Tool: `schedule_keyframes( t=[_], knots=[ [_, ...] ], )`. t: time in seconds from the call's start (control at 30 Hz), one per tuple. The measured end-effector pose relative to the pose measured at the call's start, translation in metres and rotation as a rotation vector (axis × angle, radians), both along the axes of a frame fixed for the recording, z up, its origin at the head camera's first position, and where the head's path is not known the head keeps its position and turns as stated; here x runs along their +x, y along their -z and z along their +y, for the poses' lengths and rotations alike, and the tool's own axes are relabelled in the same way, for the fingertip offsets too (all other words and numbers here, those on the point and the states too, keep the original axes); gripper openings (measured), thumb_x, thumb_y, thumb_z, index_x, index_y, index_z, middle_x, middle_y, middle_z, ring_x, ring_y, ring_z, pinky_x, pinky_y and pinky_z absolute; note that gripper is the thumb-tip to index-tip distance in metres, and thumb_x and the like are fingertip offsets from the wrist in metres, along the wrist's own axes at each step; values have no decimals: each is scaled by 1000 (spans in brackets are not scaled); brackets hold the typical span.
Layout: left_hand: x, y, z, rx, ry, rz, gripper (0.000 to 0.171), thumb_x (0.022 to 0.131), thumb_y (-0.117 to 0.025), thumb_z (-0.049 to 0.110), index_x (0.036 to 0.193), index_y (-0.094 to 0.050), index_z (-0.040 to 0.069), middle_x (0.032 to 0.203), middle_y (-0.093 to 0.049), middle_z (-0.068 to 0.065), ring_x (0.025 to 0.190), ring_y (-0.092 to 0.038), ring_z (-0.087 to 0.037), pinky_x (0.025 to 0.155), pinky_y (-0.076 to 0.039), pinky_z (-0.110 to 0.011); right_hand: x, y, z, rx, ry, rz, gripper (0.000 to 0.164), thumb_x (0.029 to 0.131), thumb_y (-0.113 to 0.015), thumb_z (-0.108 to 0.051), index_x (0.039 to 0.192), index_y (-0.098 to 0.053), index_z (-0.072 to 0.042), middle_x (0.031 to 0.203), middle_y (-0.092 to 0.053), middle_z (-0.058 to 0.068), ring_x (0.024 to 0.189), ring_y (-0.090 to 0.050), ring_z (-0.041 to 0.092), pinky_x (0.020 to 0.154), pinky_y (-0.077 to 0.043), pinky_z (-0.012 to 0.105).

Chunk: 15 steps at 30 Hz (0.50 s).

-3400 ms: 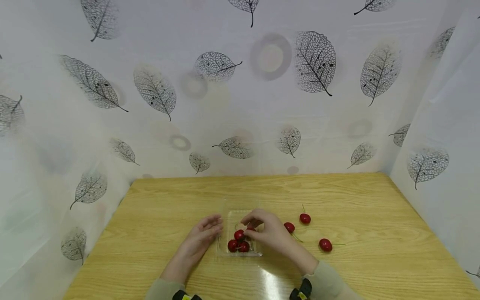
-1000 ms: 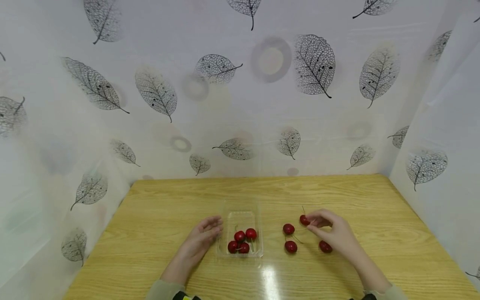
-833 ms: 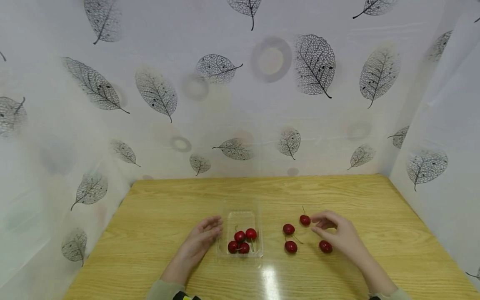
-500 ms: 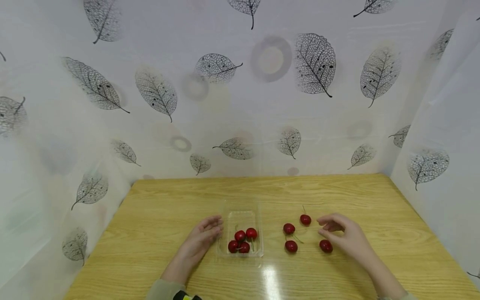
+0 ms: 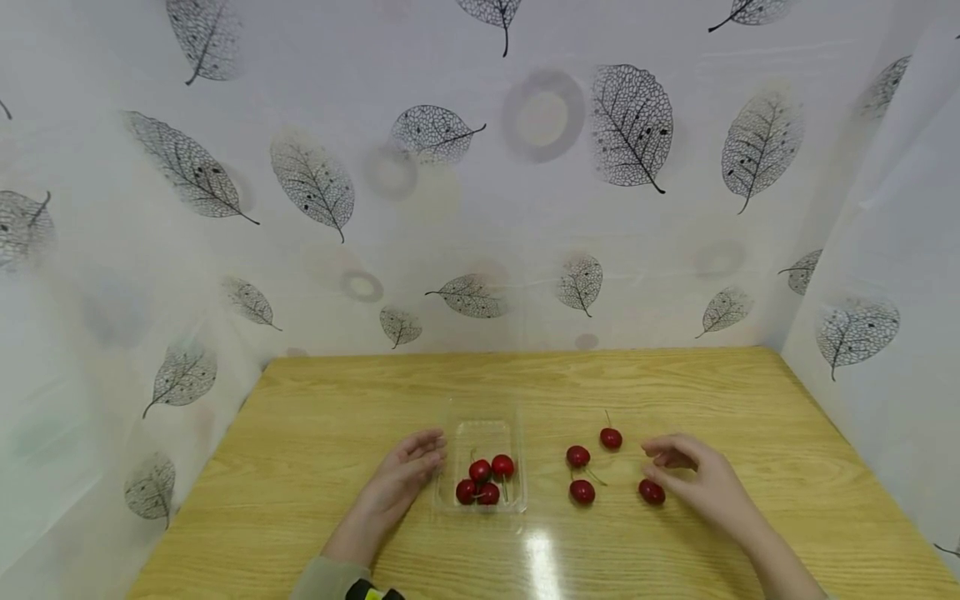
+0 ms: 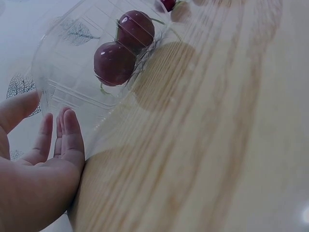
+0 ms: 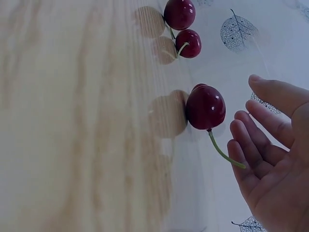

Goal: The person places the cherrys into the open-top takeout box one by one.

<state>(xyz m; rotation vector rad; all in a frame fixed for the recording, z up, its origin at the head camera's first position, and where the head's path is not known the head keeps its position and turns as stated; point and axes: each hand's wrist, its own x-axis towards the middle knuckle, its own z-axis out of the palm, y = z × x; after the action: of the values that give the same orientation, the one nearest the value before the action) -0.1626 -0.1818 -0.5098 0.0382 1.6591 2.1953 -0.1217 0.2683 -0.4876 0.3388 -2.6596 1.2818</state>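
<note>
A clear plastic box (image 5: 483,427) stands mid-table with several dark red cherries (image 5: 480,472) in its near half. At its left side rests my left hand (image 5: 401,479), fingers relaxed; in the left wrist view the fingertips are by the box wall (image 6: 72,96). On the right, my right hand (image 5: 697,479) hovers with thumb and fingers apart beside a loose cherry (image 5: 652,492). The right wrist view shows that cherry (image 7: 206,107) and its green stem in front of the fingers, ungripped. More loose cherries (image 5: 582,492) lie between box and right hand.
The wooden table (image 5: 337,400) is glossy, with a bright reflection at its front. A pale sheet (image 5: 480,225) printed with leaves encloses the back and both sides. One cherry (image 5: 611,437) lies farthest back, its stem upright.
My right hand has left the box, then drawn back rightward from the rearmost cherry toward the right-hand one. One more loose cherry now lies on the table. My left hand stays put.
</note>
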Motion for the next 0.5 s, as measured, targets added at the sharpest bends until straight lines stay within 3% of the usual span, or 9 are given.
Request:
schedule_keyframes(
  t=[0.5],
  knots=[
    [1,-1,0,-1,-11,-23,56,105,-58,-1,155,-33,-11,134,-55,-2,120,-61,-7,105,-52,-18,6,11,9,46,-77,-34,34,88,-87,-11,120,-75,-12,112,-76,5,96,-64,-3,84,-58,21]
  ],
)
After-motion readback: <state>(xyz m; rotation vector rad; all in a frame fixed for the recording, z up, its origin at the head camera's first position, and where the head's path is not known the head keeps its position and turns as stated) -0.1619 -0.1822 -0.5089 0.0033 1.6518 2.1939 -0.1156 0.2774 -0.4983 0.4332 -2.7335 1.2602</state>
